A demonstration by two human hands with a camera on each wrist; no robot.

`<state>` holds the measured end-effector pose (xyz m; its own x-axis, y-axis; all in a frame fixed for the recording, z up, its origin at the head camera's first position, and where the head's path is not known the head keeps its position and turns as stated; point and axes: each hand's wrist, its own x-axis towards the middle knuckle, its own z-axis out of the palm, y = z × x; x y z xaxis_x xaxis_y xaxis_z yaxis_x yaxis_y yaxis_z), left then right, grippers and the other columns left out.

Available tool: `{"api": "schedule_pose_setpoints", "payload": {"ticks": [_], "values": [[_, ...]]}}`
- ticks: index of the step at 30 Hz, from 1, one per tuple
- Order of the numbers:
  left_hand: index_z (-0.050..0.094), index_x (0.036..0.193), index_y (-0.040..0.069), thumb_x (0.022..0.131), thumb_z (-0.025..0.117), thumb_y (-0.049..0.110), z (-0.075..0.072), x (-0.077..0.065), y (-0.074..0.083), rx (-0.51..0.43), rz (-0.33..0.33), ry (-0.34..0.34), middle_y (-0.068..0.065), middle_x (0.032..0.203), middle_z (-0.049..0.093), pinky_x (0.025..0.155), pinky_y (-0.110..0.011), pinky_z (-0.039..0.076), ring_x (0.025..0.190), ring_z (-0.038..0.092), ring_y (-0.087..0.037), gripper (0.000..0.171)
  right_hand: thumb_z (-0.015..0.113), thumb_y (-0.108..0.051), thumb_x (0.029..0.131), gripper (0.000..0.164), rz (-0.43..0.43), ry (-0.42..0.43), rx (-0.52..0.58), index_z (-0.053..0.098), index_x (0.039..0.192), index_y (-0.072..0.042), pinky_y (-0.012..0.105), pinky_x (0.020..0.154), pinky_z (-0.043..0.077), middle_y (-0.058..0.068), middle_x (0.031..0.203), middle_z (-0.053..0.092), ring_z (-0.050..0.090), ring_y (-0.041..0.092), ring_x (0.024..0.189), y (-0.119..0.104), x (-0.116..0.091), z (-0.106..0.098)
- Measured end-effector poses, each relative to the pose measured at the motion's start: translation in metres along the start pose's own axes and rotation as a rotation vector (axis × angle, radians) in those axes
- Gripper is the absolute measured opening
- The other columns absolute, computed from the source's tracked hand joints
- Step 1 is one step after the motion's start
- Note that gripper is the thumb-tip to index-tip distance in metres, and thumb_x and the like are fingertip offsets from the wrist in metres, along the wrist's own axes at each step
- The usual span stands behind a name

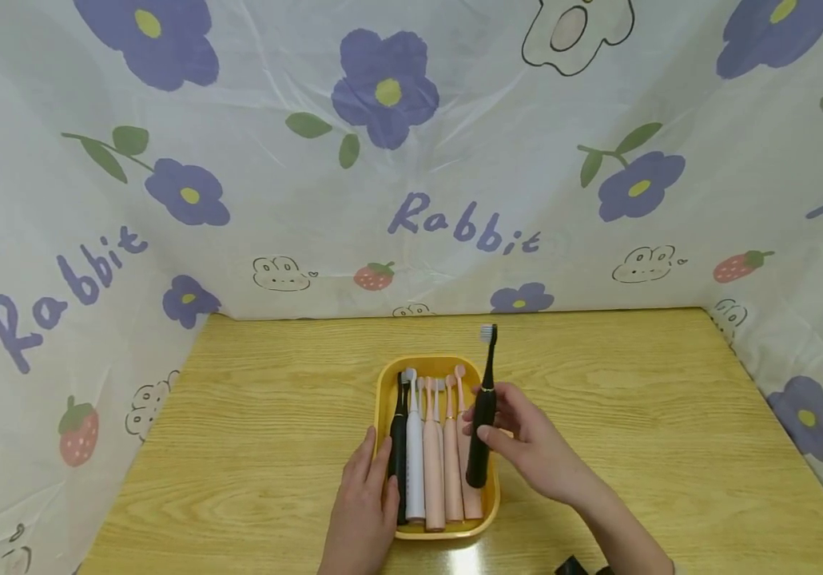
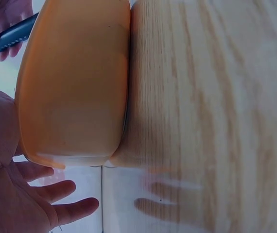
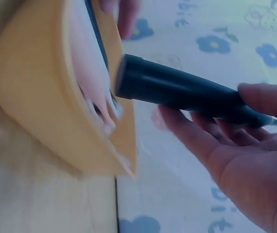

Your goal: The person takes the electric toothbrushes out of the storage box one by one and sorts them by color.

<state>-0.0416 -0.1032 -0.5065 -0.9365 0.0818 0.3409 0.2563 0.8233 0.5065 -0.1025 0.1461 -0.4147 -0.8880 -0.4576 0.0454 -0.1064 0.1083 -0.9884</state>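
In the head view my right hand (image 1: 526, 435) holds a black electric toothbrush (image 1: 482, 423) upright, head up, over the right side of a yellow bin (image 1: 492, 523). The right wrist view shows the thumb and fingers around the black handle (image 3: 182, 92), its blunt end toward the bin. Inside the bin lie a white toothbrush (image 1: 415, 463), several pink ones (image 1: 434, 479) and a black one (image 1: 399, 455) at the left. My left hand (image 1: 364, 503) rests at the bin's left rim; in the left wrist view its fingers (image 2: 75, 209) stretch out beside the bin wall (image 2: 75, 82).
The bin stands on a wood-grain table (image 1: 260, 447). A patterned cloth (image 1: 455, 160) with flowers and "Rabbit" lettering hangs at the back and both sides. A small black object (image 1: 571, 566) shows at the bottom edge near the right forearm.
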Motion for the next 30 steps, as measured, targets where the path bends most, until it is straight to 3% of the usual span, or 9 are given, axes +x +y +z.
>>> {"api": "schedule_pose_setpoints", "payload": {"ticks": [6,10,14,19,22,27,30], "values": [[0.058,0.141,-0.002,0.093,0.071,0.003,0.001,0.001,0.000,-0.014,-0.003,-0.008,-0.025,0.153,0.046,0.096,-0.056,0.054,0.127,0.053,-0.043,0.051,0.050,0.009,0.103,0.044,-0.104,0.212,0.043,0.036,0.144,0.012,0.034,0.092,0.058,0.037,0.126,0.054,0.069,0.023,0.112,-0.004,0.005,-0.030],[0.058,0.142,-0.001,0.093,0.070,0.004,0.001,0.001,0.000,-0.016,-0.007,-0.015,-0.024,0.153,0.046,0.096,-0.056,0.054,0.127,0.053,-0.044,0.050,0.051,0.010,0.102,0.043,-0.173,0.344,-0.066,0.037,0.143,0.012,0.027,0.091,0.057,0.034,0.124,0.057,0.068,0.013,0.110,-0.001,0.009,-0.043],[0.059,0.141,-0.001,0.092,0.070,0.003,-0.001,0.000,-0.001,-0.013,-0.002,0.001,-0.024,0.152,0.047,0.096,-0.057,0.054,0.126,0.054,-0.044,0.050,0.053,0.011,0.102,0.043,-0.212,0.418,-0.157,0.039,0.143,0.010,0.022,0.092,0.055,0.028,0.124,0.059,0.068,0.027,0.112,0.012,0.019,-0.049],[0.060,0.139,-0.002,0.091,0.071,0.002,-0.001,0.000,-0.001,-0.017,0.014,0.023,-0.025,0.151,0.048,0.095,-0.057,0.054,0.125,0.055,-0.044,0.049,0.054,0.009,0.102,0.042,-0.198,0.456,-0.193,0.042,0.142,0.008,0.019,0.091,0.054,0.029,0.124,0.060,0.064,0.042,0.112,0.041,0.035,-0.052],[0.060,0.140,-0.002,0.092,0.070,0.002,-0.001,-0.001,-0.001,-0.021,0.010,0.024,-0.024,0.151,0.048,0.095,-0.057,0.054,0.126,0.055,-0.043,0.049,0.056,0.008,0.101,0.041,-0.192,0.466,-0.218,0.045,0.141,0.006,0.026,0.092,0.056,0.028,0.123,0.062,0.064,0.043,0.112,0.057,0.046,-0.051],[0.059,0.141,-0.001,0.092,0.070,0.002,0.000,0.000,-0.001,-0.032,0.000,0.016,-0.024,0.152,0.047,0.096,-0.056,0.053,0.127,0.054,-0.043,0.050,0.056,0.010,0.100,0.040,-0.207,0.472,-0.244,0.046,0.139,0.007,0.052,0.094,0.055,0.030,0.122,0.062,0.065,0.047,0.111,0.076,0.061,-0.050],[0.058,0.141,-0.002,0.092,0.070,0.001,0.000,0.000,-0.001,-0.034,-0.007,0.010,-0.024,0.152,0.047,0.097,-0.056,0.053,0.127,0.054,-0.043,0.050,0.056,0.010,0.100,0.041,-0.206,0.475,-0.271,0.045,0.139,0.007,0.055,0.093,0.054,0.031,0.122,0.062,0.064,0.048,0.111,0.084,0.066,-0.049]]}}
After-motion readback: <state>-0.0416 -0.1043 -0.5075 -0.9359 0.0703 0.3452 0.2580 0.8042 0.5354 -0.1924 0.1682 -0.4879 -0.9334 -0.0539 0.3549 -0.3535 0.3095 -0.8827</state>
